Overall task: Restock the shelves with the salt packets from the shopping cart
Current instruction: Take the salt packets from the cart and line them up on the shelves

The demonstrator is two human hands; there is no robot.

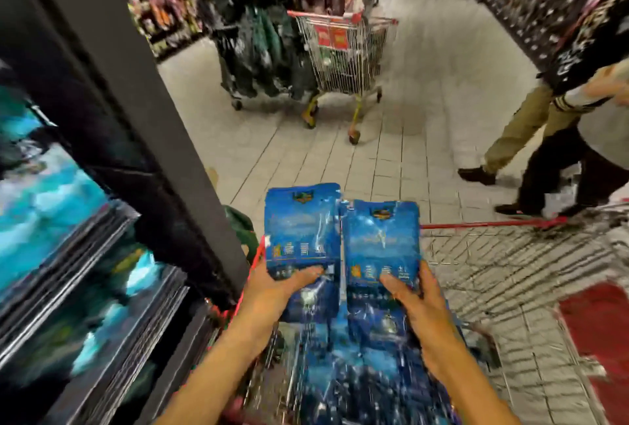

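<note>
Packets [343, 373] fill the cart [493, 247] yet, each hand's grip holding one above it, left hand [272, 292] and right hand [425, 315].

Two glossy blue plastic salt packets [303, 240] [381, 247] are held side by side, tilted face-up, each gripped at its near end, above more blue packets [357, 373] in the wire shopping cart [510, 254].

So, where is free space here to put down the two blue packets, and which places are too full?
The right part of the cart, behind its red rim, shows bare wire. The near part under both hands is full of blue packets. The left hand and right hand each hold a packet. The shelves at left look crowded, though blurred.
</note>
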